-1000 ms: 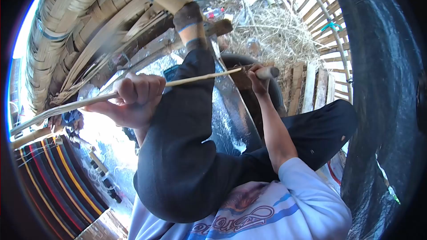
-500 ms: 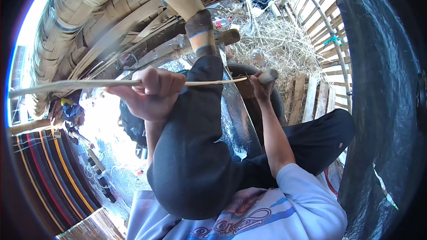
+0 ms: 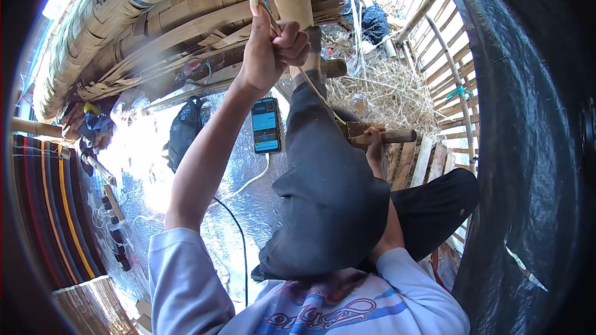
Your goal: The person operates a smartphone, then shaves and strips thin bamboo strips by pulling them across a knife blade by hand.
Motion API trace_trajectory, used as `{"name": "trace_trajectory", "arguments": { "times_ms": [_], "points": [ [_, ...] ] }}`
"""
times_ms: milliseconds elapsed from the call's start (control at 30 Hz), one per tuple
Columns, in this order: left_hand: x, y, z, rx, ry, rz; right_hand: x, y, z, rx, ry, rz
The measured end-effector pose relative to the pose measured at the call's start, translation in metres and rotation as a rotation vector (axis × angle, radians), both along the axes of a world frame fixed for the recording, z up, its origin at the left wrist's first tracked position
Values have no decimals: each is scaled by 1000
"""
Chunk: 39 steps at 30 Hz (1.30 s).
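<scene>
A thin pale wooden strip (image 3: 315, 89) slants from the top of the view down towards my knee. My left hand (image 3: 273, 46) is closed round its upper part, thumb pointing up along it. My right hand (image 3: 374, 144), beyond my raised knee, is wrapped round the thick wooden handle (image 3: 397, 136) of a tool. A broad brownish part of that tool (image 3: 357, 129) lies beside the strip's lower end; its edge cannot be made out.
A lit phone (image 3: 266, 127) with a cable and a dark bag (image 3: 185, 133) lie on the shiny floor sheet. Woven bamboo (image 3: 155, 31) rises at upper left. Straw (image 3: 397, 93) and wooden slats (image 3: 424, 160) are beyond my knee. Dark sheeting hangs at right.
My left hand has risen and moved right, turning the strip from nearly level to steep. My right hand and the tool have dropped lower. The view has shifted, uncovering the phone.
</scene>
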State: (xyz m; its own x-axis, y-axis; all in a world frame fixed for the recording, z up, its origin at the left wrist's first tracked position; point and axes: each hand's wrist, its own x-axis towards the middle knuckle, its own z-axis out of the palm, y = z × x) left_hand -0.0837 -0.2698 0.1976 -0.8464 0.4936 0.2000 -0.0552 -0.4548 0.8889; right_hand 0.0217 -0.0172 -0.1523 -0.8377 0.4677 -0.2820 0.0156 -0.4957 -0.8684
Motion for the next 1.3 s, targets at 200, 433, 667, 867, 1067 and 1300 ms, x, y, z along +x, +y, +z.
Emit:
{"name": "trace_trajectory", "arguments": {
  "times_ms": [200, 433, 667, 867, 1067, 1300],
  "points": [
    [7, 1, 5, -87, 60, -59, 9, -15, 66, 121, -155, 47],
    [7, 8, 5, -142, 82, -63, 14, -16, 50, 178, -294, 154],
    [16, 25, 11, -158, 164, -124, 11, -18, 36, 151, -280, 213],
    [14, 32, 13, -146, 164, -155, 8, -21, 65, 146, -351, 185],
    [-9, 36, 15, -134, 89, -124, -2, -19, 71, 78, -428, 108],
    [-31, 53, 23, -319, 187, 34, -18, -20, 79, 419, -388, 224]
  ]
}}
